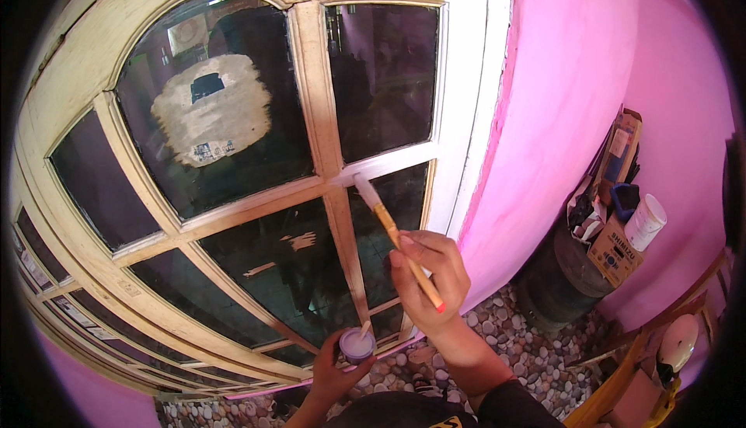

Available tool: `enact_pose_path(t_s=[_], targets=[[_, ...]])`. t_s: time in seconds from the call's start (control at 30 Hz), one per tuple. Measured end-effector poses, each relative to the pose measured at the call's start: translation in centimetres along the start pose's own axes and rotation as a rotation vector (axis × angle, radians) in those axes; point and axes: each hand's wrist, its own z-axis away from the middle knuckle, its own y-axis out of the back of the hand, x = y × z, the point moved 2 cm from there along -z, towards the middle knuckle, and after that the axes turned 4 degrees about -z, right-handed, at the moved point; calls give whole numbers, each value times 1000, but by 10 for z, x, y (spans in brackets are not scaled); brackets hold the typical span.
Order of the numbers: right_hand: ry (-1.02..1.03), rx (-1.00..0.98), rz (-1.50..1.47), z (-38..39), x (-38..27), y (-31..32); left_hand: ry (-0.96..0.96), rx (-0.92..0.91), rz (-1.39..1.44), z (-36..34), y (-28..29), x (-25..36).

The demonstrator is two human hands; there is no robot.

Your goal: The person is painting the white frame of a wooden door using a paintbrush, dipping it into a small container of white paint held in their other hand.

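Note:
My right hand (435,273) grips a paintbrush (385,220) with a wooden handle and a red tip at its end. Its pale bristles touch the crossbar of a paned wooden frame (309,78), close to where the bars meet. To the right of the bristles the crossbar (392,159) is white, as is the frame's right upright (460,102); the bars to the left are bare-looking tan wood. Lower down, my left hand (328,374) holds a small purple-rimmed cup (357,346) of whitish paint. A thin wooden stick (365,328) pokes out of it.
A torn paper patch (221,113) clings to the big arched pane. Beside the frame runs a pink wall (567,63). At right, a dark drum (556,280) carries a cardboard box (615,253) and a white tub (646,222). The floor (482,327) has a pebble pattern.

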Motion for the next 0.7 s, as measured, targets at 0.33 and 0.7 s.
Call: enact_pose_path(t_s=[0.33,0.7], targets=[[-290,296,30,6,47,68,19,28,16,5,-5,-10],[-631,305,-212,72,53,135,65,-33,24,3,-31,-20]])
